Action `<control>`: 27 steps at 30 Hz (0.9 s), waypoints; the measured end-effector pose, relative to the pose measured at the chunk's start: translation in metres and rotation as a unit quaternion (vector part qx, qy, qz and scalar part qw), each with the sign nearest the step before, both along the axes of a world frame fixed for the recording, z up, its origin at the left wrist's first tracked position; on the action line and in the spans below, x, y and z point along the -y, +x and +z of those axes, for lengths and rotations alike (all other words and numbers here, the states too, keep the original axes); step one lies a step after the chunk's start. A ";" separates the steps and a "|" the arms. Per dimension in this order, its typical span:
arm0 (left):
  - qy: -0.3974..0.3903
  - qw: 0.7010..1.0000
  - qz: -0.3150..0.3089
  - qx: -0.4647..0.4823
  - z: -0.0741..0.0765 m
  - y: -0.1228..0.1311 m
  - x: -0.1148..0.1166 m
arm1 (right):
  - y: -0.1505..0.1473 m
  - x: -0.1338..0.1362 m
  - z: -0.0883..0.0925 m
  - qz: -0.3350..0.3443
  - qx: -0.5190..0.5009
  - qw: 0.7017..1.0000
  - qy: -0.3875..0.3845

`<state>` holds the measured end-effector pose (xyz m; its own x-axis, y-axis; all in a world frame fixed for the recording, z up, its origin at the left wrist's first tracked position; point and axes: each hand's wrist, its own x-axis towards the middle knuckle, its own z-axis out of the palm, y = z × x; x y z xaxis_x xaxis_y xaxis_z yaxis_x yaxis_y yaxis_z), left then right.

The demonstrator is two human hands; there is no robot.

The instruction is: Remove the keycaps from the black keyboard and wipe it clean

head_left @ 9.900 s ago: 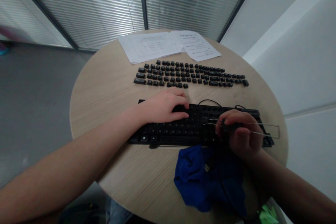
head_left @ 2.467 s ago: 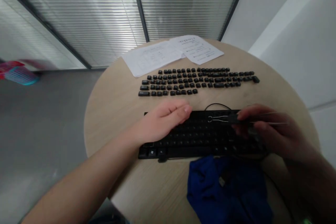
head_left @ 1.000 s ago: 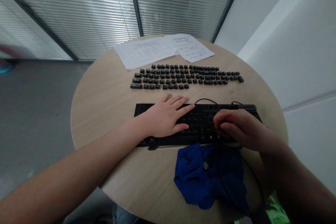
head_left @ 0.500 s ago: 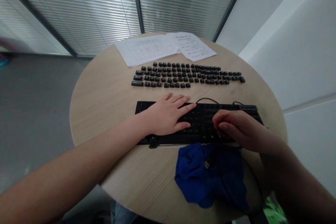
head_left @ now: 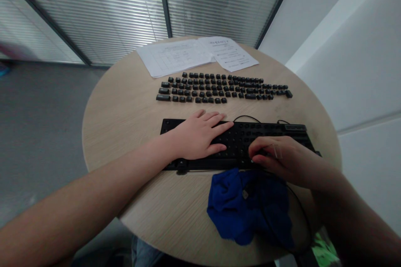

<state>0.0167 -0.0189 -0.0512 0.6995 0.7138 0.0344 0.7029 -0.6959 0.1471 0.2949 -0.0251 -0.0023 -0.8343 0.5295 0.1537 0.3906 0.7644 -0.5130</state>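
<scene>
A black keyboard (head_left: 233, 164) with many keycaps off lies on the round table. My left hand (head_left: 200, 135) rests flat on its left half, fingers spread towards the far edge. Over the keyboard's right half, my right hand (head_left: 275, 154) is closed in a pinch, its fingertips down among the lower rows. A thin, pale loop of what looks like a keycap puller (head_left: 277, 151) shows by its fingers; the end at the keys is hidden. Removed black keycaps (head_left: 216, 87) stand in rows beyond the keyboard.
A crumpled blue cloth (head_left: 238, 212) lies in front of the keyboard, with the black cable and its USB plug (head_left: 245, 194) across it. Printed papers (head_left: 178, 56) lie at the far side of the table (head_left: 115, 112). A blind-covered glass partition stands behind.
My right hand has shifted slightly left and down, its fingertips lower on the keys, and the pale loop now shows more clearly. My left hand stays in place on the keyboard.
</scene>
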 end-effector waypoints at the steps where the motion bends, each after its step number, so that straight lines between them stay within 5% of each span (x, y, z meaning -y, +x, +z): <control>1: 0.001 1.000 0.000 0.002 0.000 0.000 0.000 | 0.000 -0.001 -0.001 0.001 0.000 1.000 0.003; 8: 0.011 1.000 -0.003 0.014 -0.003 -0.002 0.000 | 0.001 -0.002 -0.007 0.045 0.008 0.999 0.027; 21: 0.002 1.000 -0.001 0.010 0.000 0.000 0.000 | 0.010 0.000 -0.047 -0.003 -0.136 0.988 0.074; 27: -0.003 1.000 -0.001 0.013 0.000 -0.001 -0.001 | 0.016 0.004 -0.054 -0.061 -0.252 0.964 -0.059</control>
